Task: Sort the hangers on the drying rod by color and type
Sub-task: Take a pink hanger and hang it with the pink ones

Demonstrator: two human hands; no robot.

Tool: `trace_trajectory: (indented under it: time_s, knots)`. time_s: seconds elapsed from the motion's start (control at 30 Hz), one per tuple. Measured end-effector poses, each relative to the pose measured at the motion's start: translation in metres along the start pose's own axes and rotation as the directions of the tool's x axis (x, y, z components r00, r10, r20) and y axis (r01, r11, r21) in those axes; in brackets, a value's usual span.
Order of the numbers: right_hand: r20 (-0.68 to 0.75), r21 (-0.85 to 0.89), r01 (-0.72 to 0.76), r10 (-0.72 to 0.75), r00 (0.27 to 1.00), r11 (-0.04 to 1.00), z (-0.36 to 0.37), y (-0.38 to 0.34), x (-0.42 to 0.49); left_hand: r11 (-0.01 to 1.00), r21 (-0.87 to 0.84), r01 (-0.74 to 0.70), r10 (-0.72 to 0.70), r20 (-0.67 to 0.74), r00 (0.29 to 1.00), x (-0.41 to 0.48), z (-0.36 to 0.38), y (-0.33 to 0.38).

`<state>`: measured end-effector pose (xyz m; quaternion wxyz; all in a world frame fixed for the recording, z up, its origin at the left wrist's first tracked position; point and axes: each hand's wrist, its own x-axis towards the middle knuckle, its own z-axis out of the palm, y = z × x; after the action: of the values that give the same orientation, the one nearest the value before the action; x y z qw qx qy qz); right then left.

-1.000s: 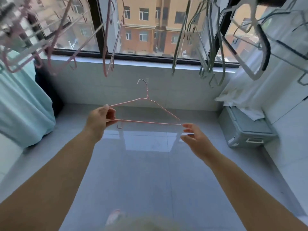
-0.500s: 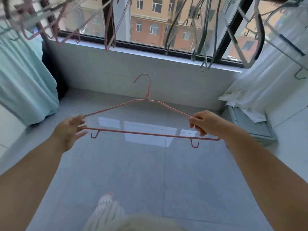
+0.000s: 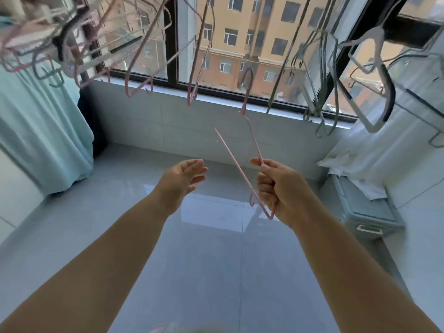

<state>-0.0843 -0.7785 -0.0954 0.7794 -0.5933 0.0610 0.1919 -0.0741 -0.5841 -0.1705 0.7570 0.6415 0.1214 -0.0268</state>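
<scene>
Grey glossy floor tiles (image 3: 211, 248) fill the lower half of the frame, with a low tiled wall and a dark-framed window (image 3: 177, 44) across the top, through which an orange apartment block shows. At centre right, the right hand (image 3: 278, 188) is closed in a fist around one end of a thin pink wire hanger (image 3: 236, 162), thumb pressed along the wire. That hanger is turned nearly edge-on, tilted, its hook (image 3: 247, 80) pointing up toward the window, its lower corner and a small notch hook showing just below the fist. The left hand (image 3: 182, 179), at centre, is apart from the hanger, empty, fingers loosely spread and slightly curled, palm facing right. Along the top edge more hangers dangle: a pink cluster (image 3: 134, 68) in the upper left with a couple of grey ones among them, two pink ones (image 3: 197, 75) at upper centre, a bunch of grey-green wire hangers (image 3: 319, 92) at upper right, and a white hanger with black shoulder pads (image 3: 374, 75) furthest right. The rod itself cannot be made out. A pale teal curtain (image 3: 40, 131) hangs at the left edge. A grey lidded storage box (image 3: 365, 212) sits on the floor at the right, below white fabric (image 3: 374, 150).
</scene>
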Motion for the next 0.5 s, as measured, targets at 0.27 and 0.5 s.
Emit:
trace_trajectory:
  time_s: [0.27, 0.5]
  knots:
    - [0.049, 0.211, 0.191, -0.206, 0.977, 0.959, 0.075, -0.040, -0.003, 0.996, 0.069, -0.064, 0.060, 0.062, 0.996, -0.001, -0.001, 0.035]
    - [0.016, 0.127, 0.381, -0.386, 0.922, 0.916, 0.117, -0.102, 0.004, 0.996, 0.021, -0.082, 0.082, -0.033, 0.996, 0.006, -0.035, 0.053]
